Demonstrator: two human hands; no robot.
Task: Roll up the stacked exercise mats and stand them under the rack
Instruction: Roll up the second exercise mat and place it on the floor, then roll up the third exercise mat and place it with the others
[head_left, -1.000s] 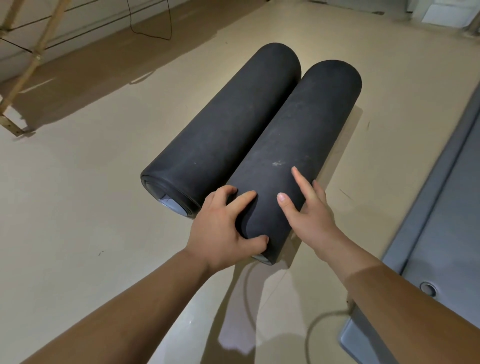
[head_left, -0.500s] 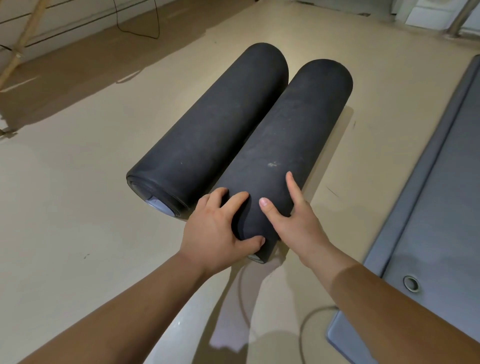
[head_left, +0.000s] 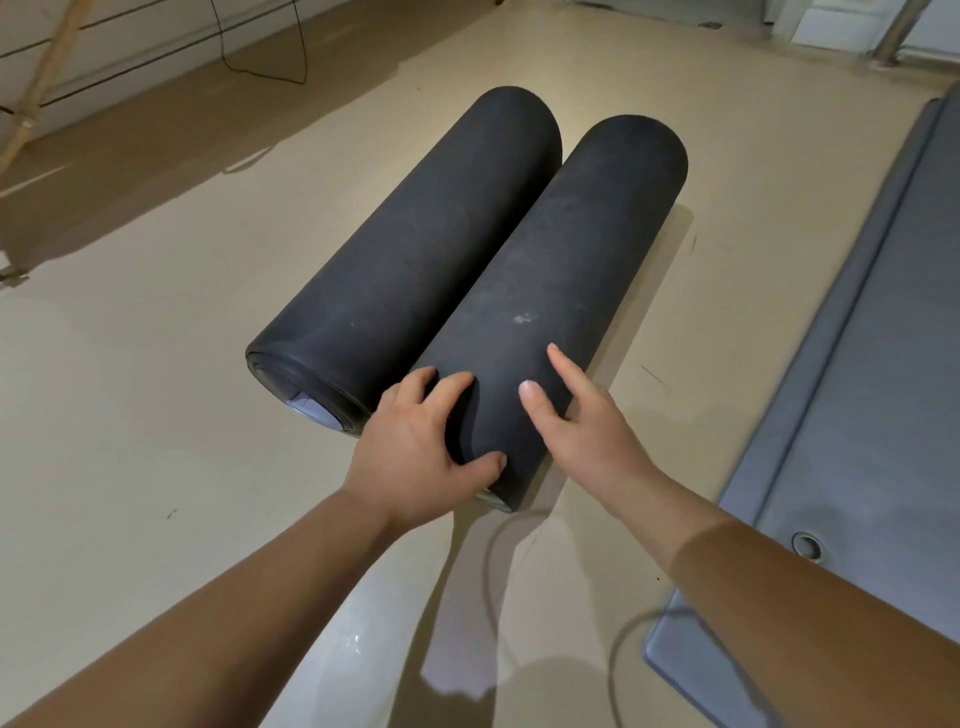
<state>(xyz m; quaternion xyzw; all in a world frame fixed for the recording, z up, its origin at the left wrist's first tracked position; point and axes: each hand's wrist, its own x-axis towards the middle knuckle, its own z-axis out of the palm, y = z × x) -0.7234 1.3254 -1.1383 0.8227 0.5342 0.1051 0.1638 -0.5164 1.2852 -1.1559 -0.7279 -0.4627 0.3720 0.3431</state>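
Observation:
Two black rolled mats lie side by side on the beige floor, touching along their length. The left roll (head_left: 415, 249) shows its spiral end toward me. The right roll (head_left: 561, 270) has its near end between my hands. My left hand (head_left: 421, 452) grips that near end, fingers over the top and thumb at the rim. My right hand (head_left: 587, 421) rests flat against the roll's right side with fingers spread. The rack is not in view.
A flat grey mat (head_left: 872, 364) with a metal eyelet (head_left: 806, 544) lies on the floor at the right. A wooden pole (head_left: 41, 78) leans at the far left by the wall (head_left: 119, 47). A thin cable (head_left: 618, 644) loops across the floor near my right forearm.
The view has shifted a little, so the rolls sit slightly left in frame. My right hand has slid closer to my left hand on the right roll's near end. Both rolls stay on the floor.

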